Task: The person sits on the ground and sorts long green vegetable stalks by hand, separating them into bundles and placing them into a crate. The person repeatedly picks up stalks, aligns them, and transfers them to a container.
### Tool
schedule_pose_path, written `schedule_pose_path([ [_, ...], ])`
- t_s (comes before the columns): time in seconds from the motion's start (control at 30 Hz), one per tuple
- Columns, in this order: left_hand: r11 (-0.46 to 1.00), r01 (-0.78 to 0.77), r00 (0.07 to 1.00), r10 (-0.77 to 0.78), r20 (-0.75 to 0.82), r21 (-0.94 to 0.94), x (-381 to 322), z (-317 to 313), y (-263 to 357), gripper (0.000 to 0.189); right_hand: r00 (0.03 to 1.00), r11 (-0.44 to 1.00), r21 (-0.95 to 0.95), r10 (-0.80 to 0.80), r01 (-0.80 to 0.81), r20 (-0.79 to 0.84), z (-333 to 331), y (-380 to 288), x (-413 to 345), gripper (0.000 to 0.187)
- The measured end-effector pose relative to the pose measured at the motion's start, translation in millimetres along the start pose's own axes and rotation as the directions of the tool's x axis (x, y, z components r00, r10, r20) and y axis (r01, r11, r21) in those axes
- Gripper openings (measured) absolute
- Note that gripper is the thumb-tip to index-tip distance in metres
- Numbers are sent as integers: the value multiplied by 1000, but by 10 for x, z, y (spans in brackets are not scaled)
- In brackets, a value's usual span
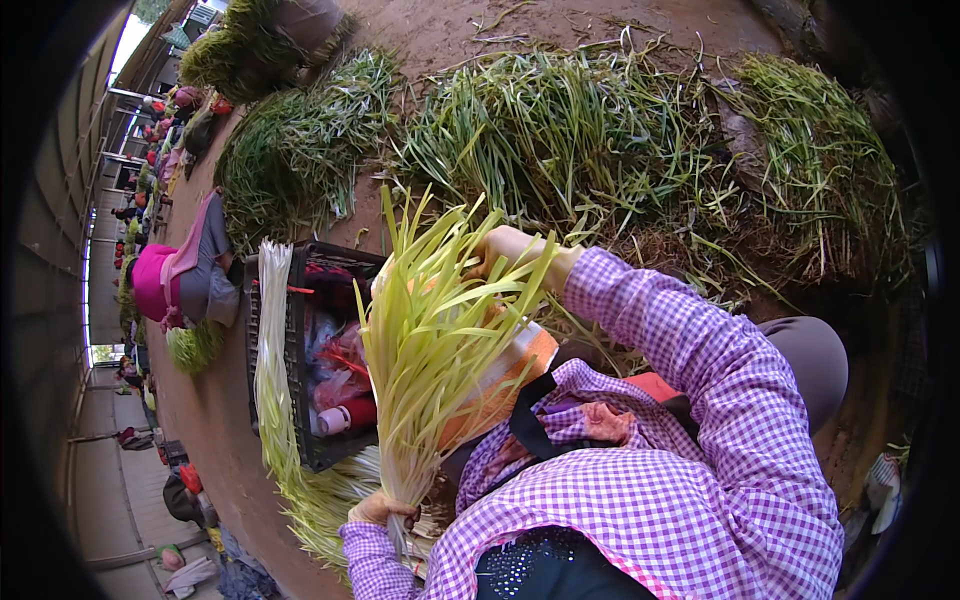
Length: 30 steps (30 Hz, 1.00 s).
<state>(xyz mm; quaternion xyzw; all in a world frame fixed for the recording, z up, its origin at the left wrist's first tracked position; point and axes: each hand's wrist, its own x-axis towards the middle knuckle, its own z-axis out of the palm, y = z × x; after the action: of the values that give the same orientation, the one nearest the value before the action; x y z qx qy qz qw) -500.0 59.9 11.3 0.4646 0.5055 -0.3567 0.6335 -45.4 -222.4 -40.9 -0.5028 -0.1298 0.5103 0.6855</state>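
My left hand [382,510] is closed around the pale stem ends of a bunch of yellow-green blanched chives [420,352]. The long flat leaves fan out away from that hand. At the leafy end is my right hand [510,255], its fingers bent and partly hidden behind the leaves; whether they pinch any is unclear. Beneath the bunch, an orange and white cloth [517,367] lies over my lap. Another bundle of pale stalks [274,345] rests along the side of a black plastic crate [300,442], its leaf ends among more yellow leaves [330,517].
Plastic bags [337,367] and a red bottle with a pale cap [346,416] fill the crate. Heaps of green leafy stalks [555,135] with brown roots lie across the dirt floor [225,442]. A person in pink and grey [187,285] bends nearby, with others farther off.
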Motion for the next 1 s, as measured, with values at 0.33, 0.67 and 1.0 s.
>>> schedule_pose_path([
  [0.33, 937, -274, 918, 322, -231, 218, -760, 93, 453, 40, 854, 692, -565, 148, -450, -499, -1235, 347, -164, 25],
  [0.67, -153, -34, 81, 985, 155, 988, -1857, 1570, 2204, 26, 824, 956, -256, -30, -140, -566, -1950, 153, -471, 14],
  [1.0, -329, 470, -58, 914, 401, 819, -1239, 1042, 1728, 43, 777, 882, -429, -127, -196, -616, -3105, 766, -637, 19],
])
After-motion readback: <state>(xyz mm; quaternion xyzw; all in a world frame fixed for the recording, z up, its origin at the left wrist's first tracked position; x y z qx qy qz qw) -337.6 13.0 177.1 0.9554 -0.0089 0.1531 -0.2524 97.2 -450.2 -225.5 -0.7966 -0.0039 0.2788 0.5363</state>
